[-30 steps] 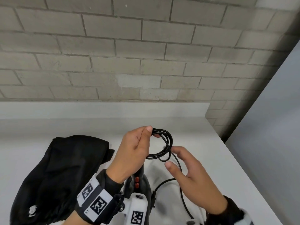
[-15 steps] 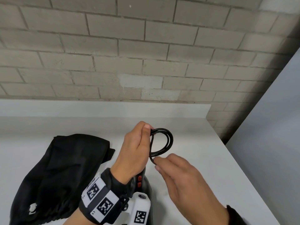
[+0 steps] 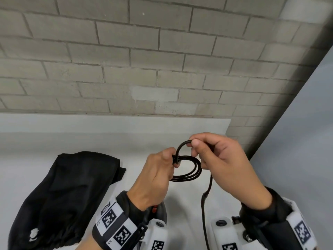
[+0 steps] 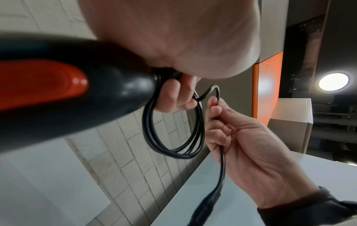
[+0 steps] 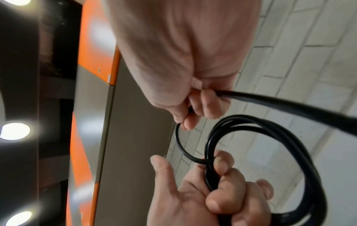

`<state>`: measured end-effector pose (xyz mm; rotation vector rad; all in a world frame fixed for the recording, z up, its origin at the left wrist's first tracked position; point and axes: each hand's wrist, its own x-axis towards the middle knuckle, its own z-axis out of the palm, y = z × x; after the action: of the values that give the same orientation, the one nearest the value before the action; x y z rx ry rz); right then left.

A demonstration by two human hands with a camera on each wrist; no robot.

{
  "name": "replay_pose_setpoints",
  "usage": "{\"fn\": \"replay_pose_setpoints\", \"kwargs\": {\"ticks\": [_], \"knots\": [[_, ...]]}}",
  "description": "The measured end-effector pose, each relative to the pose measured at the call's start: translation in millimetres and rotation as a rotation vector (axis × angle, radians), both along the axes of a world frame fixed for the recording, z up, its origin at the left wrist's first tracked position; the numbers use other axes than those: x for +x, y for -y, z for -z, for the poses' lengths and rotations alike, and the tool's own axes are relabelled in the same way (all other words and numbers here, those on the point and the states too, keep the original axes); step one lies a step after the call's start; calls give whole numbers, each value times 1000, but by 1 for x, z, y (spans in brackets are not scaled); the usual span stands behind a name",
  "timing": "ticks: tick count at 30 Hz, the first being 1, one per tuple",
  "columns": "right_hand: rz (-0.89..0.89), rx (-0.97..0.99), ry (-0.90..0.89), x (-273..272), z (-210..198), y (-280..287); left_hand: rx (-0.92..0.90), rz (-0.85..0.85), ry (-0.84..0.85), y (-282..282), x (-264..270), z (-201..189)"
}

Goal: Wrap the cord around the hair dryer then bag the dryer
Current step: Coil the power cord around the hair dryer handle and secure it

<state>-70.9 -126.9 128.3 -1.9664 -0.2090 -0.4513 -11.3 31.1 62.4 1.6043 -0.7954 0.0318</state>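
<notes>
Fingers [image 3: 195, 144] of the right hand [image 3: 227, 165] are pinching a fresh loop of black cord [image 3: 189, 170]. The left hand [image 3: 155, 179] is gripping the coil against the hair dryer [image 4: 63, 85] above the worktop [image 3: 180, 199]. Wrapping is underway; next, laying this loop onto the coil. The black bag [image 3: 59, 199] is lying left.

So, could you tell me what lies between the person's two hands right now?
In the head view, only black cord: a short arc runs from the left hand to the right hand, with the gathered loops hanging just below it.
</notes>
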Motion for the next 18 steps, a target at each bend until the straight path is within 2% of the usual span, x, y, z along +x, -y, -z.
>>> {"fn": "replay_pose_setpoints", "kwargs": {"ticks": [2, 5, 11, 18], "knots": [[10, 51, -18, 3, 3, 1, 85, -37, 100, -1, -1, -3], [40, 71, -22, 9, 7, 4, 152, -81, 134, 0, -4, -6], [20, 86, -67, 22, 21, 9, 112, -5, 122, 1, -10, -6], [-106, 272, -119, 22, 39, 14, 44, 5, 48, -4, -5, -5]]}}
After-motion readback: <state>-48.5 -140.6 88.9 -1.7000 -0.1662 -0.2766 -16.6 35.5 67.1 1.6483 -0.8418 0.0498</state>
